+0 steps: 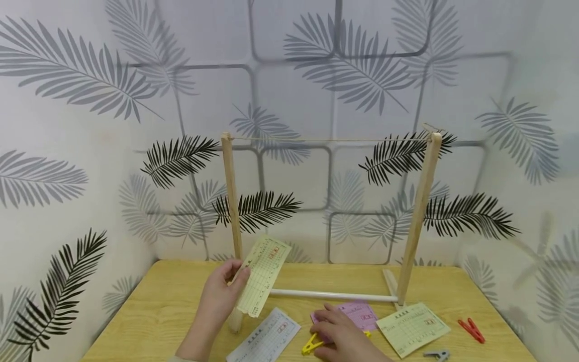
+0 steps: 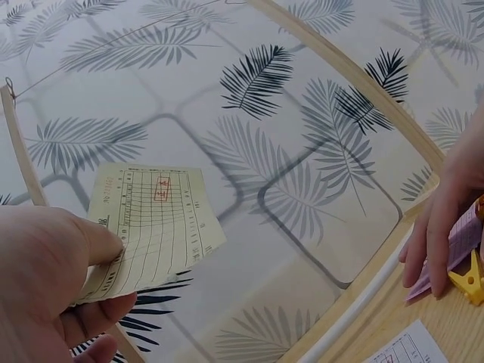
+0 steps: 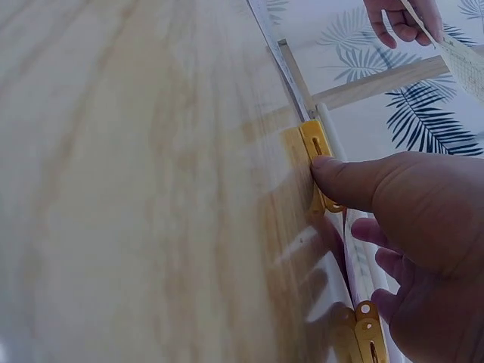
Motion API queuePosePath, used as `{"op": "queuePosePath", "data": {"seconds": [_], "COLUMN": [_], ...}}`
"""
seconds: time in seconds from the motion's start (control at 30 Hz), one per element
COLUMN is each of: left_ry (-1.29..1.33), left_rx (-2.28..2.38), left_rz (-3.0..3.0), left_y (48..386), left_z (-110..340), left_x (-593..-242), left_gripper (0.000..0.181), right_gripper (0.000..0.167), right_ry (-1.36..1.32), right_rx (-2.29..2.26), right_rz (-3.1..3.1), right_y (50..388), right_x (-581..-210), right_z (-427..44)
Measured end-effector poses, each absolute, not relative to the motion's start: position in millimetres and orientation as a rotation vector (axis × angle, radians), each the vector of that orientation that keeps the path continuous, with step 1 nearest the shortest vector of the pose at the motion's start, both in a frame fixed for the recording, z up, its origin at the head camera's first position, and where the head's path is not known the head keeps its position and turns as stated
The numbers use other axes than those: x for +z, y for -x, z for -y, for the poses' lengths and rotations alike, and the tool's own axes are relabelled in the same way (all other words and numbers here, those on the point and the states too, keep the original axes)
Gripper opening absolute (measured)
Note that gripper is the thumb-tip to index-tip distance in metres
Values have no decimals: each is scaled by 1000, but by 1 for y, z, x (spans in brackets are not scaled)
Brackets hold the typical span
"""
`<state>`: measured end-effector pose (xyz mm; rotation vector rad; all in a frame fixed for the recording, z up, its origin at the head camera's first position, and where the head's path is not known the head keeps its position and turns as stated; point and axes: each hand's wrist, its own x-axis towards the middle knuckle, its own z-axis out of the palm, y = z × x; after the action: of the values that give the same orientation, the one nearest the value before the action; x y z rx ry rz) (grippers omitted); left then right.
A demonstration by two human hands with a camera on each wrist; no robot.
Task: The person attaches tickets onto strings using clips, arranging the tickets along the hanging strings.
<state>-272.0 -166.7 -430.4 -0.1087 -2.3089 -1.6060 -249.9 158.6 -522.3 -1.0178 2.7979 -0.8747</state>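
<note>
My left hand (image 1: pixel 224 286) pinches a yellow printed paper slip (image 1: pixel 264 274) between thumb and fingers, raised above the table. In the left wrist view the slip (image 2: pixel 151 219) shows a ruled grid, red number and red stamp. My right hand (image 1: pixel 339 334) is low over a pink printed slip (image 1: pixel 359 315), its fingers spread and loosely bent. A yellow plastic clip (image 1: pixel 311 345) lies by that hand; in the right wrist view the thumb touches a yellow clip (image 3: pixel 318 151). A second yellow clip (image 3: pixel 370 336) is below it. The right palm hides part of the pink slip.
A wooden frame with two posts (image 1: pixel 420 216) and a string (image 1: pixel 325 140) across the top stands behind. A white rod (image 1: pixel 332 295) joins it low down. A white slip (image 1: pixel 267 337), another yellow slip (image 1: pixel 413 328), a red clip (image 1: pixel 472 330) and a grey clip (image 1: pixel 437 355) lie on the table.
</note>
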Motion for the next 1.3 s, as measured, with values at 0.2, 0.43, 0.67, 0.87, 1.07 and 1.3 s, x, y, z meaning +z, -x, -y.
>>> {"op": "queuePosePath", "data": {"seconds": [0.2, 0.43, 0.67, 0.87, 1.07, 1.3], "left_ry": [89, 88, 82, 77, 79, 84], "left_rx": [-1646, -1665, -1691, -1678, -1675, -1668], "left_rz": [2275, 2243, 2237, 2242, 2236, 2224], "left_y": [272, 273, 273, 272, 271, 272], "left_z": [169, 169, 169, 169, 170, 171], "left_x": [-429, -429, -427, -426, -427, -426], "left_gripper": [11, 9, 9, 9, 9, 8], "right_gripper": [41, 28, 27, 26, 34, 34], "right_ry": [1038, 1053, 1105, 1075, 892, 873], "right_rx": [-901, -937, -947, -1012, -1142, -1235], "right_rz": [-2787, -2782, -2815, -2801, -2699, -2826], "right_y": [249, 251, 251, 253, 249, 239], "right_x": [-523, -526, -526, -522, -513, -507], "right_z": [-163, -164, -160, -153, -148, -145]}}
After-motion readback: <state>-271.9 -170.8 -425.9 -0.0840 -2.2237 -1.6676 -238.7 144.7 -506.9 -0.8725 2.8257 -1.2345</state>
